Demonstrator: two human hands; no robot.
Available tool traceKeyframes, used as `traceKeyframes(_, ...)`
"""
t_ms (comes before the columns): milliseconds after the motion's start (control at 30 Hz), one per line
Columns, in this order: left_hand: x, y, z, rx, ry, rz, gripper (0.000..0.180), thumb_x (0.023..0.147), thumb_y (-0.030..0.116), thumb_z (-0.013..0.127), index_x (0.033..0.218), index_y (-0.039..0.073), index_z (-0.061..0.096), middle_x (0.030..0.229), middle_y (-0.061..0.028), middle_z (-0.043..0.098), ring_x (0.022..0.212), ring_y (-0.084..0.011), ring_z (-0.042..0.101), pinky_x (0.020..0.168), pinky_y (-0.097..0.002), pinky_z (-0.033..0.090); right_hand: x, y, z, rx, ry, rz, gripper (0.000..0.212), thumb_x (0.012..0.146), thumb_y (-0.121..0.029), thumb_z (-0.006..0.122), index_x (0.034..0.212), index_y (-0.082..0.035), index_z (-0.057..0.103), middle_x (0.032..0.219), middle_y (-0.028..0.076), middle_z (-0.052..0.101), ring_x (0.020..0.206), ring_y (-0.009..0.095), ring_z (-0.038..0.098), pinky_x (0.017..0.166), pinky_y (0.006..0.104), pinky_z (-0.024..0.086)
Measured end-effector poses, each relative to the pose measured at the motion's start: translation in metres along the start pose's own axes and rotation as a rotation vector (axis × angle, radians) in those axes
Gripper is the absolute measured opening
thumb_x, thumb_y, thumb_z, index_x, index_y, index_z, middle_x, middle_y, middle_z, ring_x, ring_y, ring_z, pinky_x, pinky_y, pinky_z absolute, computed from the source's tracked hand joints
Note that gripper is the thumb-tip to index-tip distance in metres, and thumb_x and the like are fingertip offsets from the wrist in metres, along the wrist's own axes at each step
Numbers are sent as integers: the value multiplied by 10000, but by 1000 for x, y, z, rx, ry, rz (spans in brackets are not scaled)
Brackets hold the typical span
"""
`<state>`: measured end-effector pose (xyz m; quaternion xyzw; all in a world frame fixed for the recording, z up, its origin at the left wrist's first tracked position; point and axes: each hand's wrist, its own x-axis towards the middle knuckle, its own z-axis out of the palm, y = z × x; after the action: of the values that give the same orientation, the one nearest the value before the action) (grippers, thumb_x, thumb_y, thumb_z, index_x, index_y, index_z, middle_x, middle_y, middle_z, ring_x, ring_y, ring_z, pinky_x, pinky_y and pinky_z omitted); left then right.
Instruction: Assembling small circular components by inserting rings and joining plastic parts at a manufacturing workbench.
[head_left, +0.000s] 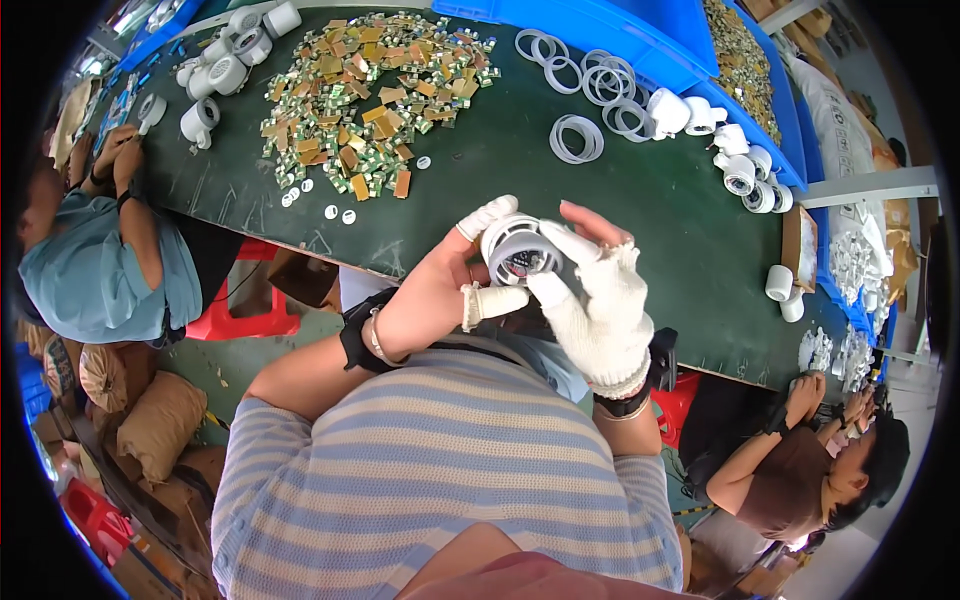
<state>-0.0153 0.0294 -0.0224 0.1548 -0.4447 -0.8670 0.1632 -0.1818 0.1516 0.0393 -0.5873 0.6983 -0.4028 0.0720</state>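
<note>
Between my two hands is a white round plastic housing [497,236], its open face tilted toward me. A grey translucent ring [527,243] sits at its mouth, and dark parts with a bit of red show inside. My left hand [432,292], with white covers on the thumb and a finger, is closed round the housing's left side. My right hand [605,310], in a white knitted glove with a bare fingertip showing, pinches the right rim with thumb and finger. The undersides of both grips are hidden.
A heap of small circuit-board pieces [345,100] covers the green table's [450,185] far left. Loose rings [577,139] and several white housings [740,175] lie right, beside blue bins [640,40]. More white housings [228,75] stand far left. Co-workers sit on both sides.
</note>
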Motion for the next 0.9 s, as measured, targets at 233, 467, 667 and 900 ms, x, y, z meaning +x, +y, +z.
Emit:
traceKeyframes(233, -3, 3, -4, -19, -23, 49, 1052, 855, -93, 794, 1674, 187, 197, 1541, -68, 455, 1293, -208, 580, 1012, -386, 562, -7, -8, -19, 223, -98, 6, 339, 857, -113, 812, 1190, -85, 758, 914, 91, 726, 779, 229, 680, 694, 339, 521)
traceKeyframes(467, -6, 2, -5, 18, -66, 65, 1097, 830, -127, 798, 1680, 179, 176, 1581, -53, 403, 1324, -210, 550, 1057, -386, 534, -9, -7, -18, 288, -79, 63, 326, 884, -142, 799, 1200, -75, 751, 903, 90, 729, 772, 217, 686, 715, 328, 525)
traceKeyframes(667, -7, 1, -7, 18, -65, 57, 1109, 820, -118, 812, 1680, 172, 175, 1587, -55, 390, 1340, -217, 538, 1094, -394, 503, -7, -7, -19, 259, -105, 77, 327, 887, -166, 800, 1200, -81, 753, 904, 85, 742, 774, 218, 683, 717, 330, 523)
traceKeyframes(900, -11, 3, -2, 0, -64, 53, 991, 843, -101, 808, 1646, 136, 277, 1506, -48, 511, 1341, -187, 549, 1109, -371, 481, -6, -4, -16, 169, -98, 64, 293, 871, -129, 796, 1155, -73, 754, 980, 117, 728, 777, 257, 694, 718, 362, 546)
